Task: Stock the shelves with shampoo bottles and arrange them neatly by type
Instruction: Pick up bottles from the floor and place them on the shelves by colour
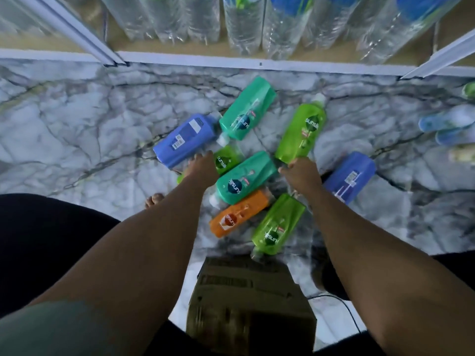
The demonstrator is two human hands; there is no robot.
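Seen from above, shampoo bottles lie flat and scattered on a grey-veined marble floor (77, 129), in front of a low shelf (195, 60) holding clear water bottles (244, 24).

Several bottles show the brand name "sunsilk" in white letters on a dark round badge. A teal bottle (248, 109) lies at the top of the group, its long axis running from lower left to upper right. Beside it on the right, a lime green bottle (302, 129) lies along the same diagonal with its pale cap toward the shelf. A second teal bottle (244, 179) lies in the middle, its white cap pointing down and left. Below it lies an orange bottle (239, 214), and right of that a second lime green bottle (277, 224), both on the same slant. A small lime green bottle (226, 159) sits partly hidden under the left hand.

Two blue bottles lie with their back labels up, showing barcodes and print too small to read: a left blue bottle (186, 140) and a right blue bottle (350, 176).

The left hand (203, 167) reaches down onto the small lime green bottle; whether its fingers curl round it cannot be told. The right hand (302, 173) rests at the bottom end of the upper lime green bottle; its grasp is likewise hidden.

A brown cardboard box (246, 299) stands on the floor between the forearms.
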